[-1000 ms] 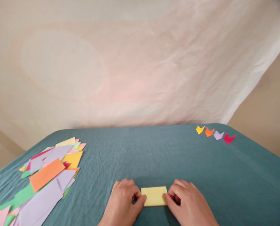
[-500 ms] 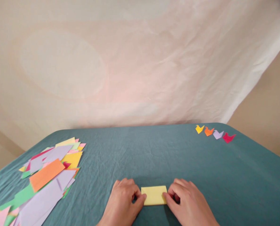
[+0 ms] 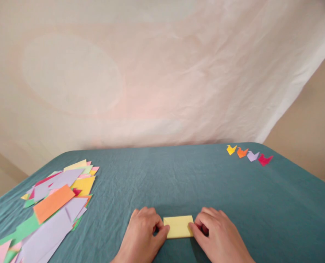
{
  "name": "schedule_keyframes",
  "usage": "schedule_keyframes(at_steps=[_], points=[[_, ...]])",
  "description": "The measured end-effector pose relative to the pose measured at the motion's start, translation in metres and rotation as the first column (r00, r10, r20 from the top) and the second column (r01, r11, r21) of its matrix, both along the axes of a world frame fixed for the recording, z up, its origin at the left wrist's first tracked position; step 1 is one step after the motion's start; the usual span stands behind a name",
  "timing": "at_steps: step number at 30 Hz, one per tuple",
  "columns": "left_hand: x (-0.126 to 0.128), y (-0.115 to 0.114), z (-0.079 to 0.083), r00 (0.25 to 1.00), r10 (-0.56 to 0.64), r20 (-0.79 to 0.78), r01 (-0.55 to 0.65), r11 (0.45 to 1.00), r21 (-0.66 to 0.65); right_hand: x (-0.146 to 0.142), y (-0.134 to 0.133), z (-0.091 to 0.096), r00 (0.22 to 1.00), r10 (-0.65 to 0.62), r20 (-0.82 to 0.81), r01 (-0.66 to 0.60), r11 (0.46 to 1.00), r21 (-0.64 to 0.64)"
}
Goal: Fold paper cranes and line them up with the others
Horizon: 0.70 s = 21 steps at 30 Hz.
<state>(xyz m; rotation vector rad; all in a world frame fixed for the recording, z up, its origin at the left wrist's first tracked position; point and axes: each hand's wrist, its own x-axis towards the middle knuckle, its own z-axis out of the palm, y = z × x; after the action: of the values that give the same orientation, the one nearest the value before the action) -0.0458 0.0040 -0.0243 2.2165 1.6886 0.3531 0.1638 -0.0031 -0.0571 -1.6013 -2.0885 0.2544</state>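
A small oblong of folded yellow paper (image 3: 178, 227) lies at the near edge of the tabletop (image 3: 162, 182) as I see it, long sides running left to right, with a fine slanting crease at its far left corner. The left hand (image 3: 143, 233) has its left end pinched, thumb over the edge and fingers curled in; the right hand (image 3: 219, 233) is clamped on the other end in the same way. Off to the left spreads a loose heap of coloured paper (image 3: 46, 233), lilac, green, pink and yellow, with an orange sheet (image 3: 54, 203) on top. Well apart, by the far right corner, four paper birds (image 3: 242, 152) sit in a slanting row: yellow, orange, lilac, red. Behind everything hangs a pale, wrinkled cloth (image 3: 157, 80).
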Motion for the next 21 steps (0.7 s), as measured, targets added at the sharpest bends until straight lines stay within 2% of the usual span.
schedule_keyframes(at_steps=[11,21], points=[[-0.0006,-0.0004,0.0014,1.0,-0.004,0.01,0.004,1.0,0.008,-0.0003,0.0004,0.0039,1.0,-0.006,0.015,0.006,1.0,-0.017],[0.0002,-0.0007,0.0021,1.0,-0.012,0.004,0.012,1.0,0.014,-0.0006,0.0001,0.0054,1.0,0.001,0.01,-0.001,1.0,0.031]])
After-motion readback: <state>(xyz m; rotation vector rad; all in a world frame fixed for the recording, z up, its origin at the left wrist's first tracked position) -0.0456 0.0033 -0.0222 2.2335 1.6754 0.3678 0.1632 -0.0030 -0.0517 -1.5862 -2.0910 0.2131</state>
